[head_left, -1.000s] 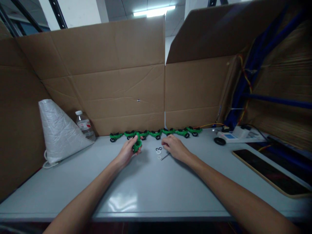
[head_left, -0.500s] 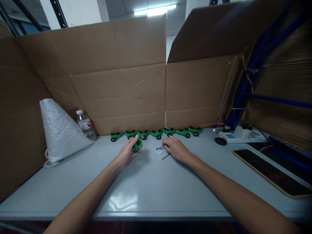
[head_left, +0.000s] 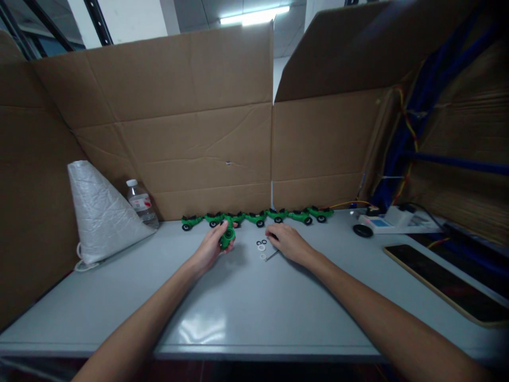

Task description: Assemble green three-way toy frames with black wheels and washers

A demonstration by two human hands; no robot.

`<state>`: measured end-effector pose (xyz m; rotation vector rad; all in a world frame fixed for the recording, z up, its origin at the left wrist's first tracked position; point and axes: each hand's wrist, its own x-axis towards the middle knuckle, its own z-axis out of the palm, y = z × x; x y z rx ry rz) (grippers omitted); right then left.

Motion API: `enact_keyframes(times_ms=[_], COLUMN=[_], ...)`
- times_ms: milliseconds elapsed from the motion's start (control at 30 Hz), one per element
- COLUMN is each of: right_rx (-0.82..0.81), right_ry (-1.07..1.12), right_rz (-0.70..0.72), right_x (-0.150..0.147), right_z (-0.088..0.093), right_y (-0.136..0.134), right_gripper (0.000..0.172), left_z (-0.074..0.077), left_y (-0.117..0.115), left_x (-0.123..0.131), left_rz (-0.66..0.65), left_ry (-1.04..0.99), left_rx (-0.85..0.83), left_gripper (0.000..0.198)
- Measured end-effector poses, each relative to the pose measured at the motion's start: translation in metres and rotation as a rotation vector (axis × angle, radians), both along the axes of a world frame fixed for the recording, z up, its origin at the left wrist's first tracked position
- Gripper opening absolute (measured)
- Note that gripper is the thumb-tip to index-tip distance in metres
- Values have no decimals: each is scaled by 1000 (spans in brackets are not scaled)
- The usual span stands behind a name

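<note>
My left hand (head_left: 210, 245) is closed round a green toy vehicle part (head_left: 227, 234), held above the table with a round opening towards me. My right hand (head_left: 287, 242) rests low over the table, its fingers curled and pinched downward. Whatever its fingertips hold, if anything, is hidden. Close to its left side lie small black rings (head_left: 264, 242) and white rings (head_left: 261, 248). A thin metal rod (head_left: 272, 255) lies partly beneath this hand. Behind both hands stands a row of several green toy vehicles (head_left: 254, 218) with black wheels.
A silvery padded bag (head_left: 103, 217) and a water bottle (head_left: 141, 203) stand at the left. On the right are a black ring-shaped piece (head_left: 362, 231), a white power strip (head_left: 397, 222) and a phone (head_left: 441, 281). Cardboard walls (head_left: 178, 138) enclose the table (head_left: 246, 313).
The whole view has shifted slightly. Both hands keep nearly the same places and grips, and the green part in my left hand has turned very little, if at all.
</note>
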<state>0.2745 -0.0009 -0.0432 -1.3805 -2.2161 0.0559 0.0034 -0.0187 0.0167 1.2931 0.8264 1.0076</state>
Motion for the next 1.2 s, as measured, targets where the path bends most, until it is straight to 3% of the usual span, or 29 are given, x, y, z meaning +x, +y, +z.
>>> enact_keyframes(times_ms=[467,1033,1200], right_rx=[10,-5,14], right_ry=[-33,-75,-74], right_rz=[27,-3,58], right_x=[4,2,1], right_z=[-2,0,2], right_y=[1,-4,-5], right_gripper=[11,10,20], left_z=[-5,-7,-8], left_y=[4,8,9], left_x=[-1,-2,-2], left_rz=[-45,75,90], left_ry=[-42,-48,-52], left_rx=[-54,-25,-19], left_gripper=[55,61,63])
